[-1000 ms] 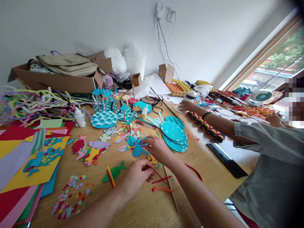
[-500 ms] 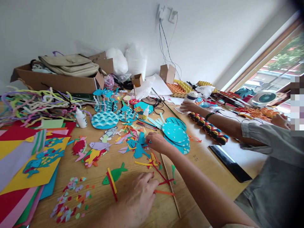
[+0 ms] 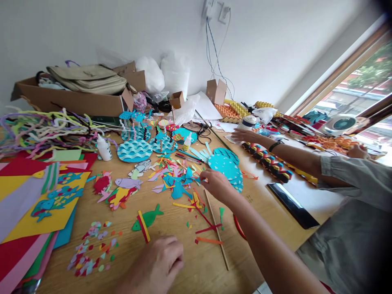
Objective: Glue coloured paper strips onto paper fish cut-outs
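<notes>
Both hands are bare. The left hand (image 3: 157, 261) presents a broad, rounded back with softly raised knuckles, a short, thick-looking thumb, and an outline slightly softened by blur. The left forearm (image 3: 133, 283), cut by the lower edge of the view, is visible only in a short, blurred portion, uncovered where seen. The right hand (image 3: 216, 183) appears smaller in the view, with a smooth, gently domed back and slim fingers; fine detail at its fingertips is too small to assess. The right forearm (image 3: 263, 245) is long, smooth-surfaced and uncovered along its clearly visible length, narrow at the wrist and widening evenly towards the lower edge
</notes>
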The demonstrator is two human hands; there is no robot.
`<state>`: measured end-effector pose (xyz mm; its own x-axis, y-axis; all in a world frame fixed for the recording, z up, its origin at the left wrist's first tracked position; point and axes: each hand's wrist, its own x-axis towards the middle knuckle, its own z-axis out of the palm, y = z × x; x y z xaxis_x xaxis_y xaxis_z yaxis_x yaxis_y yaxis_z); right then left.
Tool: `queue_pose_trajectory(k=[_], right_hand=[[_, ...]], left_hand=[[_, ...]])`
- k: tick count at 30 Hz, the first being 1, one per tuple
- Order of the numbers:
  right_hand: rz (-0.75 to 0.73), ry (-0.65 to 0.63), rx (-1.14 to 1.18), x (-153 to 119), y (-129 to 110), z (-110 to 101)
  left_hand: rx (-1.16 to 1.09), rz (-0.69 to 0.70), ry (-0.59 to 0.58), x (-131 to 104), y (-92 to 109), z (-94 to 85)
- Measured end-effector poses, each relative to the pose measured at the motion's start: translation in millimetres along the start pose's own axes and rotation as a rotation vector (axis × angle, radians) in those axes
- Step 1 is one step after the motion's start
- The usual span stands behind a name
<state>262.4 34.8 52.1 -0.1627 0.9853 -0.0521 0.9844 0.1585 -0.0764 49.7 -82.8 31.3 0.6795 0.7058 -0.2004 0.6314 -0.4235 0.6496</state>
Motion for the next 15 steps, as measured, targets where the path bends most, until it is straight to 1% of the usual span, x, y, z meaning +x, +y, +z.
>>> queue_pose_trajectory(k=[4, 7, 9, 12, 15], right_hand=[[-0.018, -0.168, 0.016, -41, -7, -7], [-0.024, -0.245, 0.038, -71, -11, -6], [-0.059, -0.279, 0.087, -86, -13, -2], [-0.129, -0.304, 0.161, -99, -15, 7], [-0.138, -0.323, 0.109, -102, -16, 15]], left_hand=[[0.0, -0.05, 0.022, -17, -15, 0.5], [-0.022, -0.082, 0.063, -31, -26, -3.2], [-0.041, -0.103, 0.082, -38, -31, -7.3], [-0.068, -0.119, 0.132, -44, -35, -14.6], [-0.112, -0.115, 0.223, -50, -39, -22.9]])
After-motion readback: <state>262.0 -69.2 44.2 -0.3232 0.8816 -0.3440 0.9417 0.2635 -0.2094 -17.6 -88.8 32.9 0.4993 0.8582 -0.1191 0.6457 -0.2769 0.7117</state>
